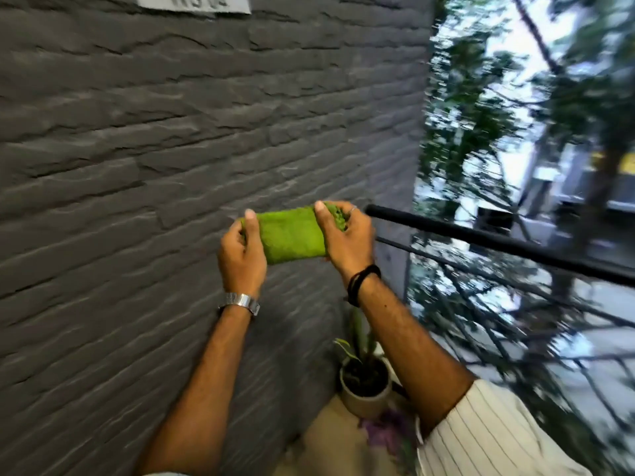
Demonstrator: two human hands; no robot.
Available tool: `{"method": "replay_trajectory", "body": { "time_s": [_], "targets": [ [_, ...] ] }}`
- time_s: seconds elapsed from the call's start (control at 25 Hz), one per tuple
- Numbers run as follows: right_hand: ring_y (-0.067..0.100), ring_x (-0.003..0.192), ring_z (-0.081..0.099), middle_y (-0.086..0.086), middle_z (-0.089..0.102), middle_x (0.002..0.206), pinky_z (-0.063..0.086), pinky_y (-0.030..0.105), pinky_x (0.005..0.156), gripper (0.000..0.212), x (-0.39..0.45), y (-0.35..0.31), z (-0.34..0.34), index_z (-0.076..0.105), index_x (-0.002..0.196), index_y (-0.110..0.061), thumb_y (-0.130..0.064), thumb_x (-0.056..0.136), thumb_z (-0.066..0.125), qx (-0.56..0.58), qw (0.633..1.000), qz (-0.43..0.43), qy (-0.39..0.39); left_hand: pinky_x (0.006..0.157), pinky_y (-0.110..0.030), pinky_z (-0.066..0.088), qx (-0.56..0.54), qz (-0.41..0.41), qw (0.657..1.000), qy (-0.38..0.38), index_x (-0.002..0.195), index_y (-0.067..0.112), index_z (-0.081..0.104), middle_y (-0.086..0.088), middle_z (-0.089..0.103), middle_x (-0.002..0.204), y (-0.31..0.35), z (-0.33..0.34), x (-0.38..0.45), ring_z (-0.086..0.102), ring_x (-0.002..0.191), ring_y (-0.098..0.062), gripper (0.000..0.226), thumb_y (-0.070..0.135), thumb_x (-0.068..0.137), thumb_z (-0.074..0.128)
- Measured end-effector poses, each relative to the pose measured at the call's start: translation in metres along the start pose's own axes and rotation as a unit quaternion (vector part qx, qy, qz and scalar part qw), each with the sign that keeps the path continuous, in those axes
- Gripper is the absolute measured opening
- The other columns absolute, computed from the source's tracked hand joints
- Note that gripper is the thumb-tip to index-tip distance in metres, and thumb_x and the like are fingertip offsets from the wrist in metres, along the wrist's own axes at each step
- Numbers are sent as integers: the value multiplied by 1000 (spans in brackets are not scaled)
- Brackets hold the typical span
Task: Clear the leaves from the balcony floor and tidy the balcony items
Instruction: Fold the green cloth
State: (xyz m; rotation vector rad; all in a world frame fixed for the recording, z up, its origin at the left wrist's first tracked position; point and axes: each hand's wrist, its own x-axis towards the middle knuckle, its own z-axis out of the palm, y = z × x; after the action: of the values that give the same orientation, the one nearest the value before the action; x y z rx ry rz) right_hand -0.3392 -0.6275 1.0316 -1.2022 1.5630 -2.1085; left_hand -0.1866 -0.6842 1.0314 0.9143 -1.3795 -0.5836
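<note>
The green cloth [292, 238] is being held stretched in the air before the grey brick wall [171, 149], left of the railing [498, 242]. The left hand [242, 255] and right hand [345, 235] are pinching its ends, thumbs on top. Keeping the edges aligned and the pull even should be giving a neat fold.

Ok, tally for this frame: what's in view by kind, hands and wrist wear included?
Hands: 2, left hand and right hand, both gripping the cloth
Green cloth: 1
Potted plant: 1
Watch: 1
Black wristband: 1
Railing: 1
Wall sign: 1
Total: 8
</note>
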Motion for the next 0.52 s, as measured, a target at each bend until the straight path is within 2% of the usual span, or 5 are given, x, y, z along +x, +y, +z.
{"method": "replay_trajectory", "body": {
  "time_s": [0.12,0.28,0.4,0.52],
  "targets": [
    [13,76,72,-4,74,77,59,46,69,37,-14,3,-65,74,86,-19,-56,83,69,-69,991,14,112,53,-34,33,-51,-5,994,-94,56,20,41,10,37,52,6,51,-28,36,53,-5,51,51,96,48],
    [16,72,72,-6,73,73,58,47,64,41,-56,11,-165,75,83,-22,-62,78,67,-161,959,40,228,54,-33,24,-115,-28,965,-233,56,23,35,8,30,58,21,112,-101,29,57,-7,47,46,93,53],
    [17,71,71,-2,73,71,57,46,66,43,-108,10,-242,74,79,-16,-59,79,69,-210,922,64,318,54,-33,20,-159,-42,924,-344,56,18,37,3,29,60,35,151,-179,28,59,-10,49,46,92,55],
    [12,71,71,-5,73,70,58,46,69,32,-171,14,-310,72,72,-22,-53,79,73,-215,885,116,397,55,-32,21,-166,-55,884,-434,54,8,40,-2,30,57,47,173,-264,28,59,-11,59,50,92,56]
  ]
}}
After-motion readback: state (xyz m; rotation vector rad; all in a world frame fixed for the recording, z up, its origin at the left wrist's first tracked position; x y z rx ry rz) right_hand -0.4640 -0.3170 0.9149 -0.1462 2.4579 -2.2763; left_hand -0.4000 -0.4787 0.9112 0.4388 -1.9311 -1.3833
